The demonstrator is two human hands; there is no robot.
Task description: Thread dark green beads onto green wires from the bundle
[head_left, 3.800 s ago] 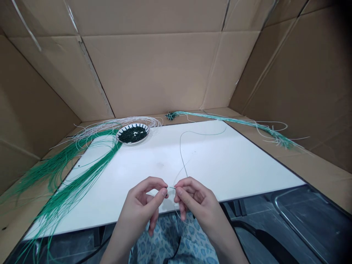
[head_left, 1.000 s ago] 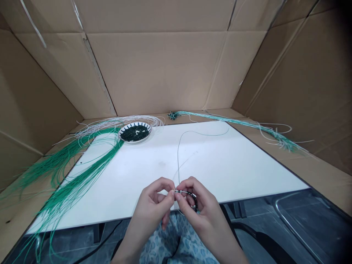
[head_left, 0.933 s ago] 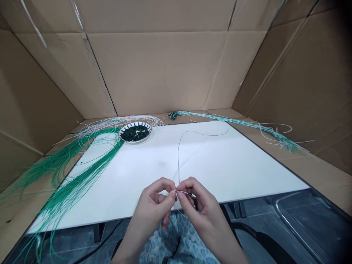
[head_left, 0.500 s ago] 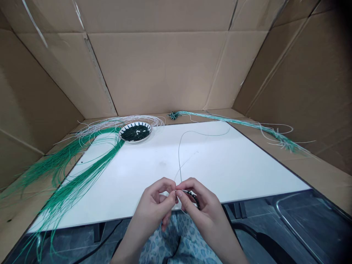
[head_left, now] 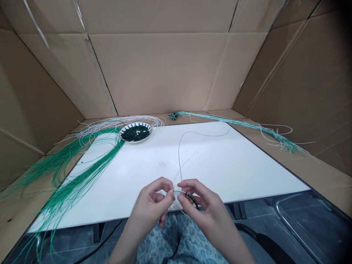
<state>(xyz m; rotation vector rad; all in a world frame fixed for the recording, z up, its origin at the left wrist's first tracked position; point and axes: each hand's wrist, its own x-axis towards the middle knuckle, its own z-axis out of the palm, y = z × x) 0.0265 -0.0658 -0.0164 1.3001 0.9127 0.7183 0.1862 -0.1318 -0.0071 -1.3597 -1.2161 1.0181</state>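
My left hand [head_left: 154,201] and my right hand [head_left: 199,205] meet over the near edge of the white board [head_left: 233,165]. Each pinches one thin clear thread [head_left: 178,154] between thumb and forefinger, the fingertips a little apart. A short run of dark beads [head_left: 191,197] sits on the thread against my right fingers. From the pinch the thread rises, then loops away across the board toward the far right.
A small plate of dark green beads [head_left: 135,132] stands at the board's far left. Green strands [head_left: 68,176] fan along the left side, pale strands [head_left: 121,121] curl behind the plate, and a green-white bundle [head_left: 247,126] lies at the back right. Cardboard walls [head_left: 165,66] enclose everything.
My fingertips have drawn slightly apart along the thread, and dark beads now show by my right fingers. Since the earliest frame both hands shifted a little to the right.
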